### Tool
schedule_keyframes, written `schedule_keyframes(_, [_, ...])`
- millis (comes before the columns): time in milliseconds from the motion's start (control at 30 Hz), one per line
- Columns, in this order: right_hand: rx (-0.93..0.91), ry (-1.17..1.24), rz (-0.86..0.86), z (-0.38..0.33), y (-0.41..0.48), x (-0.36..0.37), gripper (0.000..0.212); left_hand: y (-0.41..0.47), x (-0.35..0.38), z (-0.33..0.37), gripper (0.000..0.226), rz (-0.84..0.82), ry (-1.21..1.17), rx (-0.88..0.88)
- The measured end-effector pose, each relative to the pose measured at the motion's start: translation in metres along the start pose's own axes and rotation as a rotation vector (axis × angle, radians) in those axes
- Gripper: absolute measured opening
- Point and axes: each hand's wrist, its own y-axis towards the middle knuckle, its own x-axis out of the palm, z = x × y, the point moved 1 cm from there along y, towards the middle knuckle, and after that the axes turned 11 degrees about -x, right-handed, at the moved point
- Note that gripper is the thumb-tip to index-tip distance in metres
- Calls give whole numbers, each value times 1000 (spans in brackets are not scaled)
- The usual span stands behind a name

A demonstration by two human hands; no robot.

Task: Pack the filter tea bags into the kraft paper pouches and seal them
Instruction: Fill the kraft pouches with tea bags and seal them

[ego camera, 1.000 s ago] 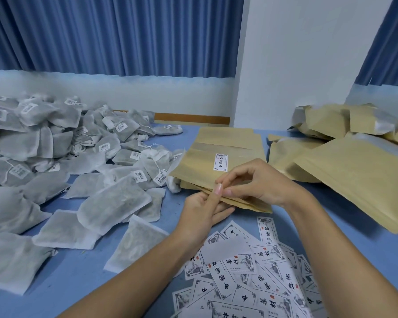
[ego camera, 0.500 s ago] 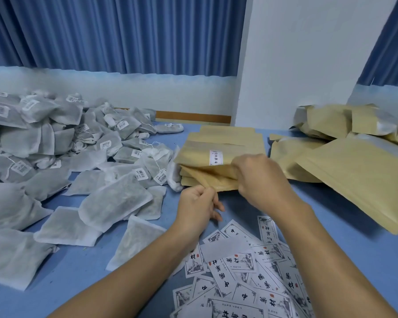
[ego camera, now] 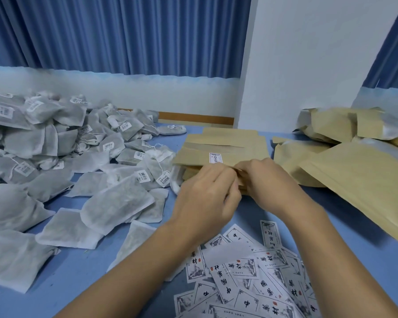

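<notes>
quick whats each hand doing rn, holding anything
left hand: fingers curled, pinching the near edge of the top kraft pouch
right hand: fingers curled, pinching the same edge

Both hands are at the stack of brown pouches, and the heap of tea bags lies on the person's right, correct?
No: the head view shows the heap of tea bags on the person's left. The left hand and right hand are at the stack of brown pouches.
</notes>
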Motion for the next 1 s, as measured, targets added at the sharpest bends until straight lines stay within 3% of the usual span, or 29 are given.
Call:
schedule_keyframes(167, [62, 5, 188, 4, 1, -7, 21, 9, 12, 5, 15, -375, 246, -316])
schedule_keyframes(233, [27, 5, 184, 2, 2, -6, 21, 25, 24, 3, 13, -536, 281, -456])
schedule_keyframes(300, [-12, 39, 165, -1, 2, -7, 21, 49, 44, 0, 8, -653, 302, -456])
schedule_keyframes(400, [-28, 144, 340, -1, -2, -17, 38, 85, 68, -20, 15, -667, 239, -480])
schedule_keyframes(500, [-28, 137, 400, -7, -3, -17, 39, 95, 75, -44, 14, -611, 178, -668])
schedule_keyframes(533, [-18, 133, 417, -8, -2, -14, 37, 94, 76, -45, 19, -650, 159, -669])
schedule_keyframes(633, [5, 198, 488, -7, 0, -8, 36, 84, 91, -37, 27, -733, 133, -419])
schedule_keyframes(700, [28, 291, 492, -4, 1, -5, 43, 77, 92, -34, 22, -703, 57, -403])
schedule_keyframes(800, [88, 417, 552, -1, 5, 4, 47, 80, 84, -28, 19, -797, -34, -399])
schedule_keyframes(933, [249, 452, 714, 4, 4, 14, 45, 62, 65, -7, 24, -764, 171, -286])
schedule_keyframes(1000, [350, 448, 776, 6, 2, 16, 42, 31, 52, 3, 21, -635, 217, -204])
